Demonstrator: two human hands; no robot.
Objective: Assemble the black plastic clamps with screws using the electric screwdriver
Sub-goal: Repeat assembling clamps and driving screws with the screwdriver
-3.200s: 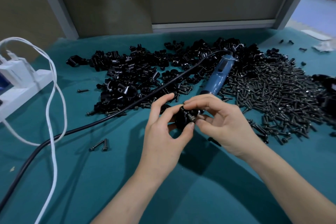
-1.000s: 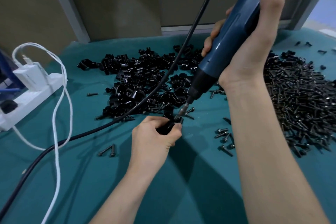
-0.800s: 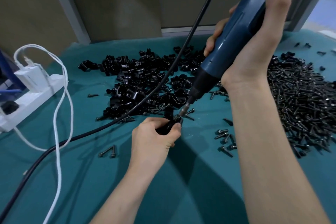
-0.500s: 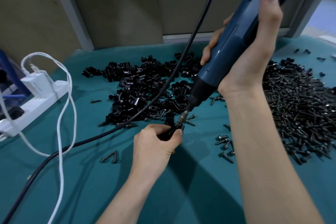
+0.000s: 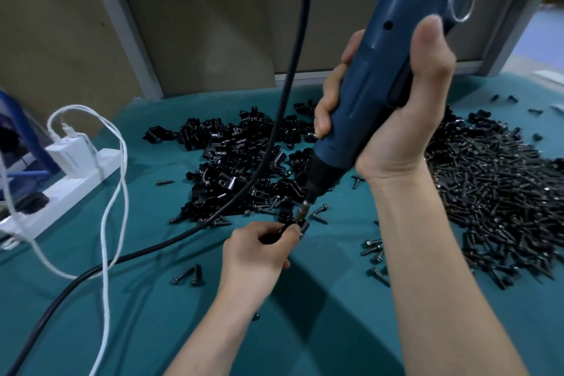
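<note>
My left hand (image 5: pixel 256 256) pinches a small black plastic clamp (image 5: pixel 300 227) low over the teal table, most of the clamp hidden by my fingers. My right hand (image 5: pixel 393 110) grips the blue electric screwdriver (image 5: pixel 375 70), held steeply with its bit (image 5: pixel 302 212) pressed down onto the clamp's screw. The screwdriver's black cord (image 5: pixel 274 137) hangs down past the pile and runs off to the lower left. A heap of black clamps (image 5: pixel 238 162) lies behind my hands. A large heap of dark screws (image 5: pixel 500 192) spreads at the right.
A white power strip (image 5: pixel 58 201) with a charger and white cables (image 5: pixel 106 223) sits at the left edge. Loose screws (image 5: pixel 374 250) lie by my right forearm, and two more screws (image 5: pixel 189 275) lie left of my left hand. A wall panel closes off the back of the table.
Earlier both hands held the clamp with the screwdriver lying on the table. Since then my right hand has lifted the tool and set the bit on the clamp; lately the view has tilted up slightly.
</note>
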